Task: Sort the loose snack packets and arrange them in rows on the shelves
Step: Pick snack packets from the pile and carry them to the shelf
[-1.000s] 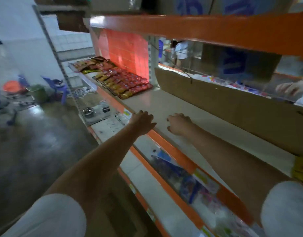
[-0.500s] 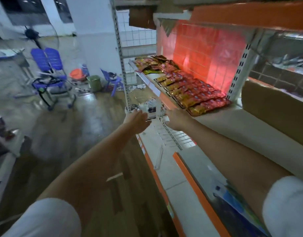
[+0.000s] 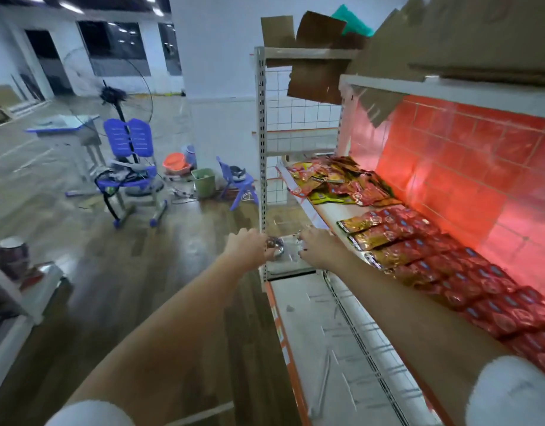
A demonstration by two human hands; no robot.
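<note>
reaching toward the shelf, between picks.
left hand (image 3: pixel 249 248) and right hand (image 3: pixel 318 245) outstretched, empty, fingers loosely curled; loose heap of snack packets (image 3: pixel 335 182) at far end of shelf (image 3: pixel 325 210), neat rows of red packets (image 3: pixel 449 272) to the right. next, probably: extend to the heap, grasp matching packets, continue the rows.

A shop being set up: metal shelves (image 3: pixel 332 210) hold rows of snack packets (image 3: pixel 434 259), cardboard boxes (image 3: pixel 320 56) sit on top, chairs (image 3: pixel 129 167) stand far left.
</note>
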